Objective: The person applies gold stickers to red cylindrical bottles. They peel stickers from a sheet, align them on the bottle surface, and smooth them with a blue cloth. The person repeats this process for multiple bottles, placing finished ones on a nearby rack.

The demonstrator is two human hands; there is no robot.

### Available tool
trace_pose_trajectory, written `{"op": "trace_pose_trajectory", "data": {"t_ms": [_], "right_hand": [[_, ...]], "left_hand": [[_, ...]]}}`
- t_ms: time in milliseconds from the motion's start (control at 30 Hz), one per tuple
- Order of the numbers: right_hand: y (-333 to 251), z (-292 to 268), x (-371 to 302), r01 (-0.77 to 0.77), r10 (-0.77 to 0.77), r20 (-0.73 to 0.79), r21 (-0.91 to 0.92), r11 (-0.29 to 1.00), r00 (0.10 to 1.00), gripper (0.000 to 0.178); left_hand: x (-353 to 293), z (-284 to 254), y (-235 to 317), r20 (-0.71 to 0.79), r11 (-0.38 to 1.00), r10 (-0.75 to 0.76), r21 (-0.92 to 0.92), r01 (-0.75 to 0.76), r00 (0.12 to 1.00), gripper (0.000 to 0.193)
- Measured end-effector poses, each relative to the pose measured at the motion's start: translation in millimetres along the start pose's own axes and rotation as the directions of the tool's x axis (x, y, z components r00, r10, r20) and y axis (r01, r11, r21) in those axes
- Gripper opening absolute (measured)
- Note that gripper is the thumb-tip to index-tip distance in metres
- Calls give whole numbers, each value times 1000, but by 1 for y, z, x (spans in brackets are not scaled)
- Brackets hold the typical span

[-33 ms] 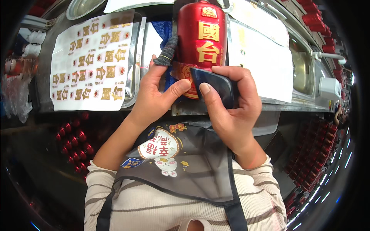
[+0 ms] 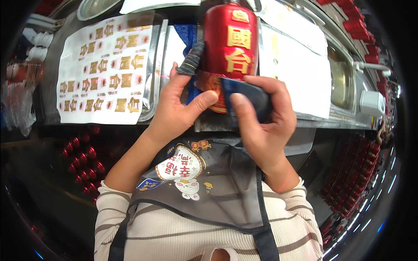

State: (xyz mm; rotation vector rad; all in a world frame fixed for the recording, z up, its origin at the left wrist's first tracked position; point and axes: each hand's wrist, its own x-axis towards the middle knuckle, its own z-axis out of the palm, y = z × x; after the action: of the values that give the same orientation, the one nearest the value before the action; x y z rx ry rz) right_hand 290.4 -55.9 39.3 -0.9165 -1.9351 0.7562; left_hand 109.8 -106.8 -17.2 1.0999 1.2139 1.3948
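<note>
A glossy red bottle (image 2: 214, 52) with raised gold characters lies on the bench in front of me, its neck pointing away. Around its lower end is a red band with gold patterning (image 2: 213, 83). My left hand (image 2: 176, 102) steadies that end from the left, thumb against the band; a dark grey cloth sleeve (image 2: 191, 61) covers one finger. In my right hand (image 2: 274, 117), a flat dark blue scraper (image 2: 253, 96) is gripped between thumb and fingers, its edge against the band. The fingers beneath the scraper are partly hidden.
On the left lies a white sheet of gold character decals (image 2: 93, 67) beside a metal tray (image 2: 157, 65). White paper (image 2: 300, 74) covers the right side, with a metal sink (image 2: 342, 82) and a white tap (image 2: 374, 66) beyond. Red bottle caps (image 2: 82, 163) sit lower left.
The scraper and my right thumb have shifted slightly right and are a little blurred. The bottle also appears slightly further right. My left hand keeps its hold.
</note>
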Motion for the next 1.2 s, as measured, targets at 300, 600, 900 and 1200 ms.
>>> {"op": "trace_pose_trajectory", "data": {"t_ms": [300,600,900,1200], "right_hand": [[11,-12,-17,-181,211,-87,273,945,974,31],[36,-19,-9,-411,432,-208,140,901,877,26],[-11,-14,-24,523,-473,256,-186,832,843,48],[-12,-11,5,686,-619,295,-299,664,728,32]], "left_hand": [[0,-1,0,-7,997,11,77,-10,1000,66],[0,-4,-5,-13,992,41,122,-40,999,70],[1,-10,-7,-70,997,74,-11,-75,995,47],[-6,-16,12,16,993,-70,-97,72,997,67]]}}
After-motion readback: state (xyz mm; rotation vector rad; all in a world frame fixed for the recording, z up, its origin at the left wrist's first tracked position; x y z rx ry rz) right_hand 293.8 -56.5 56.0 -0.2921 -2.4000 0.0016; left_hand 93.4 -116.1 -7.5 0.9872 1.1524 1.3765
